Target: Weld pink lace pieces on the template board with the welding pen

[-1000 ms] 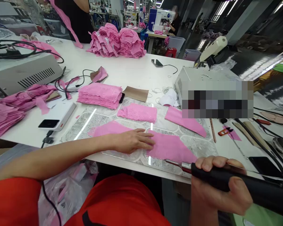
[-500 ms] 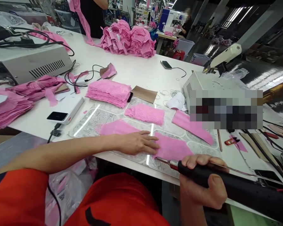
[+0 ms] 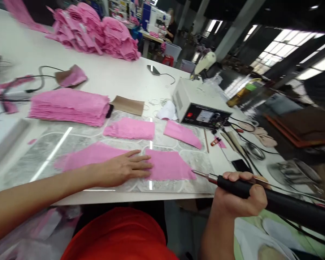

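My left hand (image 3: 119, 168) lies flat, fingers spread, across two pink fabric pieces. Its fingertips rest on the left edge of the right-hand pink fabric piece (image 3: 166, 165); the palm covers part of the left-hand pink fabric piece (image 3: 92, 155). My right hand (image 3: 239, 195) is wrapped around a black-handled ultrasonic cutter (image 3: 233, 186). The cutter's thin metal tip touches or nearly touches the right corner of the right-hand piece. Beneath the fabric is a glossy, grey marble-patterned mat (image 3: 62, 144).
Beyond lie a lacy pink piece (image 3: 130, 129), another pink strip (image 3: 182, 133) and a pink fabric stack (image 3: 70, 106). A control box (image 3: 203, 104) with cables stands back right, near an orange-handled small tool (image 3: 215, 141). Pink bundles (image 3: 94, 30) are heaped at the back.
The cutter tip has moved right along the front edge of the right-hand fabric piece, from its left corner to its right. My left hand stays on the fabric. The view has turned right.
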Tool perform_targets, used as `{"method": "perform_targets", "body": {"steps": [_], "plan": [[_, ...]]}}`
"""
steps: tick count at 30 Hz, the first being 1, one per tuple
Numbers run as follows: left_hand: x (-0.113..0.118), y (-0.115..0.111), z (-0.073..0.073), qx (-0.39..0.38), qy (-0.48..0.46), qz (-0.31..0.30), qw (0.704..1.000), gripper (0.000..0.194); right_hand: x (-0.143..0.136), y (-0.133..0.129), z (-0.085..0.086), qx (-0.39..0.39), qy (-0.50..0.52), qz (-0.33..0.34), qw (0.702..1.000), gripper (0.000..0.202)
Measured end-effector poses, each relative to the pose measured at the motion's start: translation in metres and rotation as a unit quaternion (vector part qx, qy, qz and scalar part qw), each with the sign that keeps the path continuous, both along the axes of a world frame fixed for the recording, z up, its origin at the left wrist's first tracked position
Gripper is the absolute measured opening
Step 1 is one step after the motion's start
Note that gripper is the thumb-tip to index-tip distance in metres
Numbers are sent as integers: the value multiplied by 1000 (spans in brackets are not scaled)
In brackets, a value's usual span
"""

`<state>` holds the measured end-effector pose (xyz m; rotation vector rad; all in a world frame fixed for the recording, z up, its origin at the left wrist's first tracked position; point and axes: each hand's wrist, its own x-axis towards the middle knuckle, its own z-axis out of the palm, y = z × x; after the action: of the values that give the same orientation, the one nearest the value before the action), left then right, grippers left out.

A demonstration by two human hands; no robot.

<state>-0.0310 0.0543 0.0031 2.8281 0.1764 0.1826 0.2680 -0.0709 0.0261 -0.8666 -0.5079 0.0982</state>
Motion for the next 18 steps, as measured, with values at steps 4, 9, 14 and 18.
{"method": "perform_targets", "body": {"steps": [4,9,14,18], "plan": [[2,4,2,23,-7,-15,1000,57,16,-11,0,3,29,-55,998,18],[5,4,6,37,14,-23,999,61,14,-14,-6,-7,29,-38,999,20],[7,3,6,35,18,-17,999,53,12,-12,-8,-21,20,-34,999,20],[8,3,7,26,30,-14,999,57,12,-13,-8,-30,13,-41,999,20]]}}
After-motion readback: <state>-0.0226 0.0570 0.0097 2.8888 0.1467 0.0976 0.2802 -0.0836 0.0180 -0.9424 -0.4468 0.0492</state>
